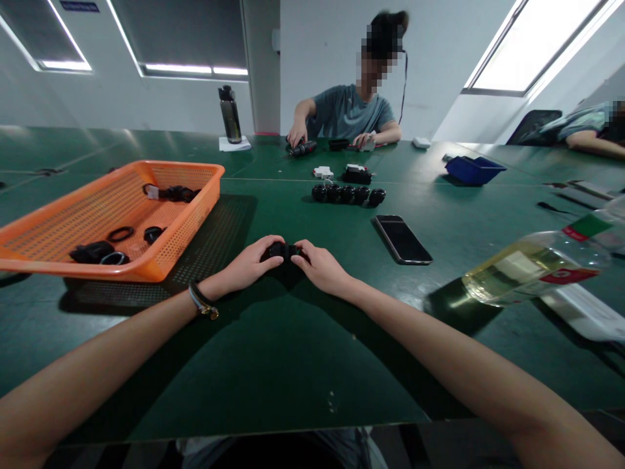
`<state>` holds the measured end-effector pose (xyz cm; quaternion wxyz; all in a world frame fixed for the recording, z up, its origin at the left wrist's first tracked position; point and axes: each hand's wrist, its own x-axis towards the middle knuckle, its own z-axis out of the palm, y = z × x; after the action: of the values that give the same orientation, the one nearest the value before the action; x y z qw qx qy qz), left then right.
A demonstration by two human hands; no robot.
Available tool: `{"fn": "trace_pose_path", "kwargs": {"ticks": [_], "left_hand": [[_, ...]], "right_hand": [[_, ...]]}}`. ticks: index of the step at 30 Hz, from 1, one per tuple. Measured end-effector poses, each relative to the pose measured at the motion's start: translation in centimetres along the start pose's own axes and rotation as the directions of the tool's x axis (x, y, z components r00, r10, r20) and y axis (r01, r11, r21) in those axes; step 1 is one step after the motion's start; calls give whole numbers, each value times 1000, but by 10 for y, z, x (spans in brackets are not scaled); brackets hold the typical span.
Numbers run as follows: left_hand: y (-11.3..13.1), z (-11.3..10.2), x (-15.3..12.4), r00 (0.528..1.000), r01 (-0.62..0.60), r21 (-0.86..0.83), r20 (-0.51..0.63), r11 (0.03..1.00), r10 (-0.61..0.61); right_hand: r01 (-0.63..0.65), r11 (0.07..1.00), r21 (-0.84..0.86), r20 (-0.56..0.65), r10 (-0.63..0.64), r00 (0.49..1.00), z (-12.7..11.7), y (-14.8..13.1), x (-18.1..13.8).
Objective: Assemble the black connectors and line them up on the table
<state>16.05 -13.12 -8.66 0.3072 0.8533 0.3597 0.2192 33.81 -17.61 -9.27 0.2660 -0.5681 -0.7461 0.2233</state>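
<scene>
My left hand (251, 264) and my right hand (319, 266) meet at the middle of the green table (273, 365), both closed around a small black part (283, 250) held between the fingertips. Most of the part is hidden by my fingers. A row of several similar black round parts (347, 194) lies further back on the table. An orange mesh basket (161, 260) stands to the left of my left hand, holding black rings and other black pieces (92, 251).
A black phone (402, 239) lies right of my hands. A clear bottle (532, 264) lies on its side at the right. A blue bin (472, 170) and a dark flask (230, 114) stand further back. A person sits across the table, handling black parts.
</scene>
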Motion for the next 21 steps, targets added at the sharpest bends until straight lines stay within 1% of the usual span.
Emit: {"fn": "trace_pose_path", "kwargs": {"ticks": [8, 12, 14, 18, 21], "left_hand": [[0, 1, 1, 1000, 5, 2, -1, 1000, -5], [2, 0, 1, 1000, 4, -20, 1, 1000, -4], [2, 0, 0, 1000, 6, -35, 4, 999, -6], [1, 0, 0, 1000, 9, -62, 9, 998, -8], [0, 0, 0, 1000, 11, -89, 17, 996, -9]], "right_hand": [[-25, 999, -47, -3, 25, 1000, 1, -1, 2], [-25, 999, -28, -2, 25, 1000, 0, -2, 1], [-13, 1000, -12, -17, 13, 1000, -1, -3, 0], [49, 999, 23, -60, -47, 997, -1, -2, -2], [74, 995, 72, -54, -70, 996, -1, 0, -3]]}}
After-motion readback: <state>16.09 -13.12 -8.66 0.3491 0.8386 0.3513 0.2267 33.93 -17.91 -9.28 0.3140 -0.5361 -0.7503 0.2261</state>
